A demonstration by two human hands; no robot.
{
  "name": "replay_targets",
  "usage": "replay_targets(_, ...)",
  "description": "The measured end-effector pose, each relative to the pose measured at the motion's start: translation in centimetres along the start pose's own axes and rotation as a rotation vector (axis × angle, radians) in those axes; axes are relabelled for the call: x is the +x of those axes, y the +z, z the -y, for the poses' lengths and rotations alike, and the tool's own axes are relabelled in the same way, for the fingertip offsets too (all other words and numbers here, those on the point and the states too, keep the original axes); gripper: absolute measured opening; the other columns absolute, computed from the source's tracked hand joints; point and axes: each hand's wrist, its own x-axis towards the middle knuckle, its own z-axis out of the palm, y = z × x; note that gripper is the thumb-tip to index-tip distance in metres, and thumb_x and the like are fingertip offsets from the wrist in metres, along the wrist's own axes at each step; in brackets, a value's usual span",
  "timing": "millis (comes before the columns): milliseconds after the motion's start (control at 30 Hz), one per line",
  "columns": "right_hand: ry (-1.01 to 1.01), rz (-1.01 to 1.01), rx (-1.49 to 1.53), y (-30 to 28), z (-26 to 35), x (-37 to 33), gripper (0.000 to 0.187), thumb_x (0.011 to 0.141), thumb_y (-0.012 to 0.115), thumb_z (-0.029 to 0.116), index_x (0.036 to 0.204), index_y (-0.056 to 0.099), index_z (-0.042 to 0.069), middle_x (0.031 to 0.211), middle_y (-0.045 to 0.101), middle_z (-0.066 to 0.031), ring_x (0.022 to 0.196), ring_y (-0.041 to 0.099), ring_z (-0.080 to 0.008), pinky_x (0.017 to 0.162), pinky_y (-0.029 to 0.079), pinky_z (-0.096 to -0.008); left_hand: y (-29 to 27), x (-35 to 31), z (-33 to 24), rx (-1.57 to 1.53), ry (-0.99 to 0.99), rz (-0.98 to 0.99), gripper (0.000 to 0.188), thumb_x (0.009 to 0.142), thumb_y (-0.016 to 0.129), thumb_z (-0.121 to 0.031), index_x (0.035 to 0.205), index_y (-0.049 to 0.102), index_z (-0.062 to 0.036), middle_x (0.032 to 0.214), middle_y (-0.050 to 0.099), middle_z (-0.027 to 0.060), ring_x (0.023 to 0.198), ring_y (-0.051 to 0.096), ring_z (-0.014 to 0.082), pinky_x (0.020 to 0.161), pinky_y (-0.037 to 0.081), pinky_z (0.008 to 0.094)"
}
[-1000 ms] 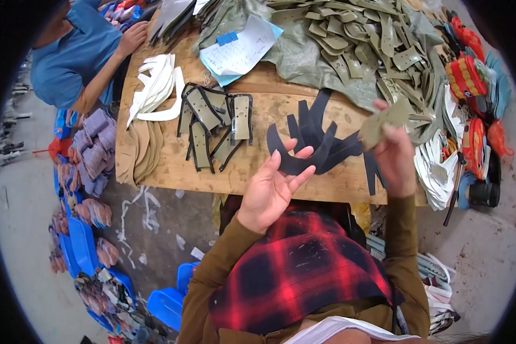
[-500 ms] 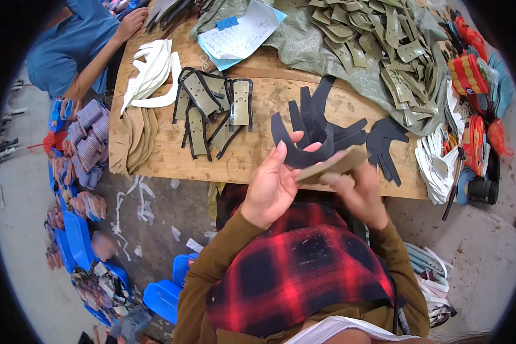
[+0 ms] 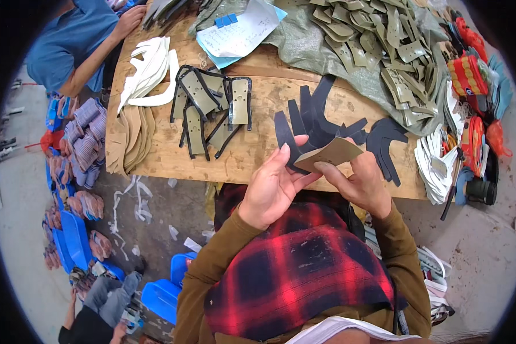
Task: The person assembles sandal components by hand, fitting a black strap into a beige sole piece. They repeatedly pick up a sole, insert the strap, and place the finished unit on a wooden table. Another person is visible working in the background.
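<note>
Over the table's near edge, my right hand (image 3: pixel 364 180) grips a curved olive-tan shoe piece (image 3: pixel 329 153) with its thumb on the near side. My left hand (image 3: pixel 272 186) is palm up, holding a black curved strip (image 3: pixel 286 132) between thumb and fingers; part of the strip is hidden behind the olive piece. The two pieces meet or overlap between my hands, but I cannot tell whether they are joined. Just beyond lie more black curved strips (image 3: pixel 321 103), with another stack of black strips (image 3: pixel 384 146) to the right.
Olive pieces edged in black (image 3: pixel 198 92) lie left of centre on the wooden table (image 3: pixel 258 152). White curved pieces (image 3: pixel 152 74) and tan pieces (image 3: pixel 135 137) sit farther left. A large olive pile (image 3: pixel 361 34) covers a sheet at the back. Another person's hand (image 3: pixel 130 22) rests at the far left.
The olive piece has turned and tipped up, showing its broad face, and covers more of the black strip. At lower left, another person has come further into view.
</note>
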Motion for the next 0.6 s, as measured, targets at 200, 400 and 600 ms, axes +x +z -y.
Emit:
replay_targets(200,0.002,0.025,0.009,-0.17,-0.04,0.18,0.022,0.084,0.071,0.008,0.102,0.061,-0.001,0.089,0.064,-0.0140,0.069,0.064,-0.0315,0.055,0.048,-0.0374,0.07,0.17,0.14,0.014,0.005,-0.013,0.043,0.108,0.033,-0.032,0.140,0.042,-0.0057,0.132,0.055,0.0136,0.119,0.056,0.0240,0.105,0.046,0.0432)
replay_targets(400,-0.006,0.039,-0.003,-0.25,-0.14,0.13,0.022,0.084,0.072,0.008,0.101,0.061,-0.001,0.087,0.063,-0.0143,0.068,0.063,-0.0326,0.055,0.048,-0.0382,0.32,0.11,0.13,0.024,0.003,-0.019,0.041,0.107,0.035,-0.030,0.138,0.045,-0.0054,0.128,0.057,0.0123,0.117,0.057,0.0224,0.105,0.046,0.0426)
replay_targets(600,-0.010,0.010,-0.010,0.05,-0.25,-0.15,0.023,0.084,0.072,0.009,0.101,0.060,-0.001,0.086,0.061,-0.0143,0.067,0.063,-0.0325,0.054,0.047,-0.0386,0.73,0.04,0.16,0.053,0.013,-0.028,0.041,0.107,0.035,-0.030,0.139,0.045,-0.0051,0.128,0.057,0.0120,0.117,0.058,0.0224,0.105,0.046,0.0424)
